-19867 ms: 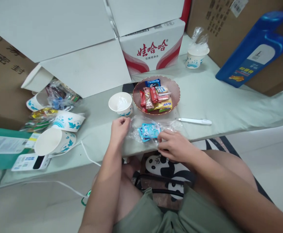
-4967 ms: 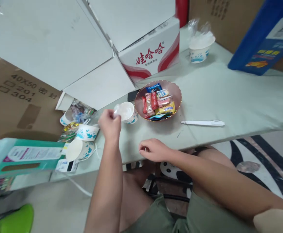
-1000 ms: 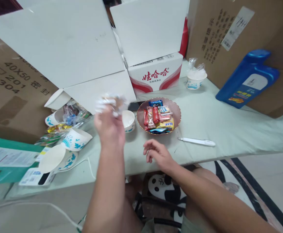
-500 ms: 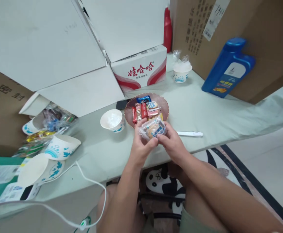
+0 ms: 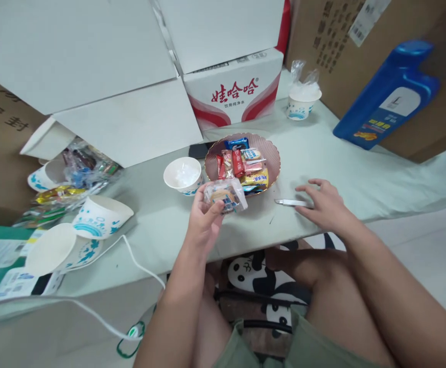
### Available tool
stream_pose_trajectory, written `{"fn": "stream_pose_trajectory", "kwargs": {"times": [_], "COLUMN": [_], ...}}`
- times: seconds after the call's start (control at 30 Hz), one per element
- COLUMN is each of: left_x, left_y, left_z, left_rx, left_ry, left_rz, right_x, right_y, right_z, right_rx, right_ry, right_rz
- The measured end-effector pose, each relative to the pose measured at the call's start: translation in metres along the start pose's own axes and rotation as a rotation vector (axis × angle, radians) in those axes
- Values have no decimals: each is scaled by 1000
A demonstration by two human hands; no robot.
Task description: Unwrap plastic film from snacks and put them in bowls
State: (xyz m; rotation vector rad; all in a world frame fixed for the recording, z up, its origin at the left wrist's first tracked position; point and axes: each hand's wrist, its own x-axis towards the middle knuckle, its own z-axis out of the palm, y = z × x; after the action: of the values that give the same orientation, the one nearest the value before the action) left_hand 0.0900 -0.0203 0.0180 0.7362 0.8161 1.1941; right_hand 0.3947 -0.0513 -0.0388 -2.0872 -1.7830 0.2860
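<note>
My left hand (image 5: pixel 207 217) is closed on a wrapped biscuit (image 5: pixel 226 197) in a clear packet with blue print, held just in front of the scalloped bowl. Beyond it, the pink-tinted, gold-rimmed bowl (image 5: pixel 274 166) holds several wrapped sweets and snacks. To the right, my right hand (image 5: pixel 324 204) is over the handle end of a slim white utility knife (image 5: pixel 286 202), which lies on the table. Its thumb and fingers are apart on either side of the handle; whether they touch it I cannot tell. Left of the bowl stands a paper cup (image 5: pixel 182 176) with clear plastic inside.
Tipped paper cups (image 5: pixel 102 217) and wrapped packets (image 5: pixel 60 197) lie at the left, near a white cable (image 5: pixel 131 255). A white carton (image 5: pixel 234 97) stands behind the bowl. At the right are a blue bottle (image 5: pixel 385 97) and a cup with plastic bags (image 5: pixel 301 105).
My right hand has let go of the biscuit packet and moved right to the utility knife. My left hand keeps the packet, now a little further left. The view has shifted slightly.
</note>
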Motion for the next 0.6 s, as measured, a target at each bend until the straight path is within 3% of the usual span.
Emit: {"fn": "stream_pose_trajectory", "kwargs": {"times": [0.1,0.2,0.3,0.37,0.43,0.5,0.6], "left_x": [-3,-7,-9,-9,-8,-8,-9], "left_y": [1,2,2,1,0,-4,-10], "left_z": [-3,-6,-6,-4,0,4,6], "left_rx": [-111,-146,-133,-127,-119,-112,-124], "left_ry": [-45,-75,-70,-65,-109,-183,-231], "left_rz": [-110,-192,-161,-171,-243,-359,-518], "right_x": [-9,-22,-35,-42,-45,-44,-39], "right_y": [2,-19,-58,-86,-111,-128,-141], "right_z": [5,-3,-10,-9,-4,0,1], "right_rx": [-88,7,431,848,1130,1207,1140], "right_ry": [-95,18,159,131,43,-28,-41], "right_rz": [8,59,47,-22,-66,-96,-97]}}
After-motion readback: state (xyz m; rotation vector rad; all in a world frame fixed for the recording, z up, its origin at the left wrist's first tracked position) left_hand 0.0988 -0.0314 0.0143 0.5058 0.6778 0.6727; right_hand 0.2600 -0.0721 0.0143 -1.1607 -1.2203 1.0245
